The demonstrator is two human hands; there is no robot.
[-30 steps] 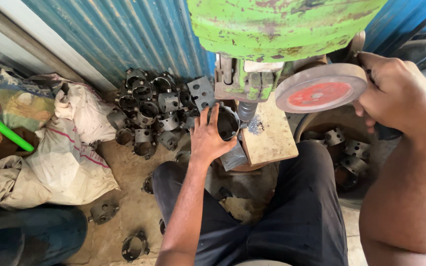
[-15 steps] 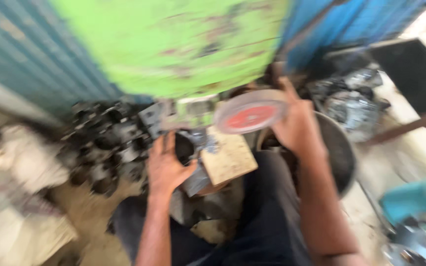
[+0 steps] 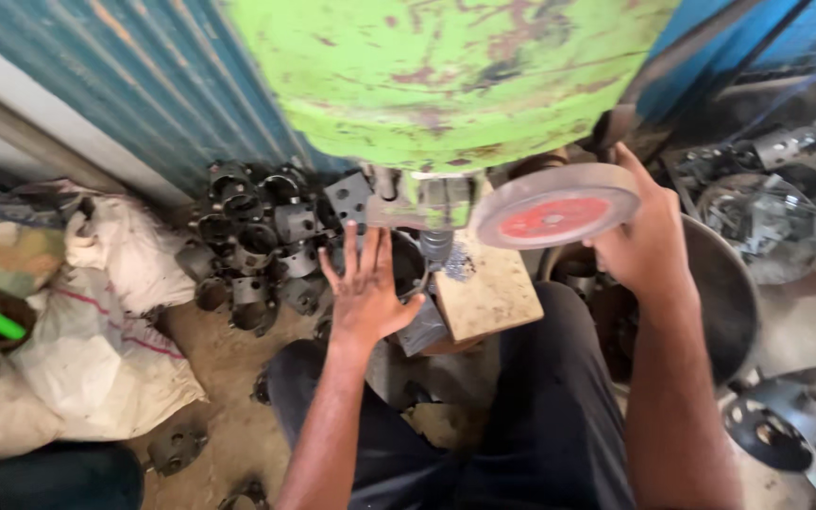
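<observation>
A big green machine body (image 3: 446,76) fills the top of the view. My right hand (image 3: 639,241) grips the rim of its round handwheel (image 3: 554,203), grey with a red centre. My left hand (image 3: 365,283) lies with fingers spread on a dark ring-shaped metal part (image 3: 410,264) that sits under the machine's spindle (image 3: 434,244), beside a worn wooden block (image 3: 484,288). My legs in dark trousers (image 3: 521,416) stretch below.
A heap of dark metal ring parts (image 3: 257,241) lies to the left against a blue corrugated wall (image 3: 144,85). White sacks (image 3: 96,331) sit further left. A dark metal bowl (image 3: 724,302) and shiny metal parts (image 3: 776,217) lie at the right.
The view has swung right and then steadied. My hands keep their places: left on the ring part, right on the handwheel.
</observation>
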